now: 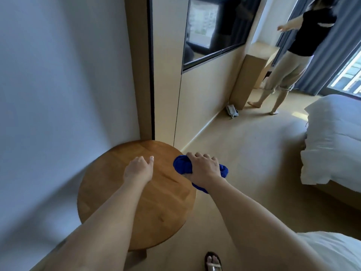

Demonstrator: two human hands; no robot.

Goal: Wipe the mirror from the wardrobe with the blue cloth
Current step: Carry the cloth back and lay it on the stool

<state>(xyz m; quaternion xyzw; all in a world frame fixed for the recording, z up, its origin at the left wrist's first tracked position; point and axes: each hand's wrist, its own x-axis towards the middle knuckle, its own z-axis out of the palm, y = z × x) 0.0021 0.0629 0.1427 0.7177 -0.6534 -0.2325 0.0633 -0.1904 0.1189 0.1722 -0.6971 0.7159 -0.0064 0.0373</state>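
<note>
My right hand [205, 166] grips a bunched blue cloth [182, 166] at the right edge of a round wooden table [136, 212]. Part of the cloth hangs below my wrist. My left hand [139, 169] hovers over the tabletop with fingers loosely curled and holds nothing. The wardrobe [205, 90] stands ahead along the wall, light wood, with a dark-framed mirror [214, 28] set high on its panel, well above and beyond both hands.
A white wall [58, 94] rises at the left. A bed with white bedding [332, 143] fills the right side. Another person [293, 55] stands by grey curtains near a small wooden desk [252, 71]. A telephone [232, 110] lies on the floor by the wardrobe.
</note>
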